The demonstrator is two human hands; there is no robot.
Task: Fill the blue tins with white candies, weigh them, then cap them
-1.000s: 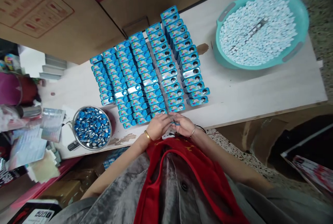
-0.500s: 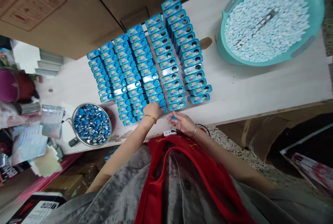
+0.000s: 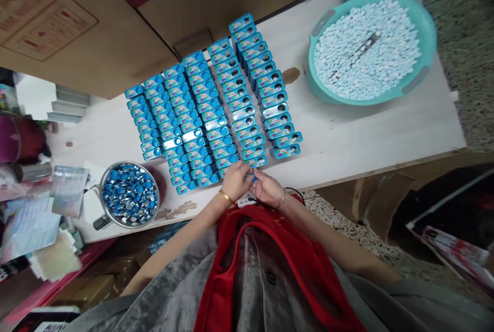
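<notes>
Both of my hands meet at the front edge of the rows of small blue printed tins (image 3: 244,125). My right hand (image 3: 269,190) has its fingers closed around small blue caps, of which only a bit of blue shows. Against its fingertips, my left hand (image 3: 235,182) is closed in a pinch; whatever lies between its fingers is hidden. Tins in the left rows have blue caps at one end, while those in the two right rows show dark round holes. A metal pot (image 3: 157,203) to the left holds many blue and silver caps.
A teal basin (image 3: 314,77) full of pale tablets, with a perforated metal strip lying in them, stands at the right. Large cardboard boxes (image 3: 127,38) line the back. Plastic packets (image 3: 67,188) lie at the left. A white power strip (image 3: 247,201) sits by the front edge.
My left hand has moved from the tins toward my right hand, and their fingertips now come together. The camera view has shifted slightly, so the basin appears further left and lower.
</notes>
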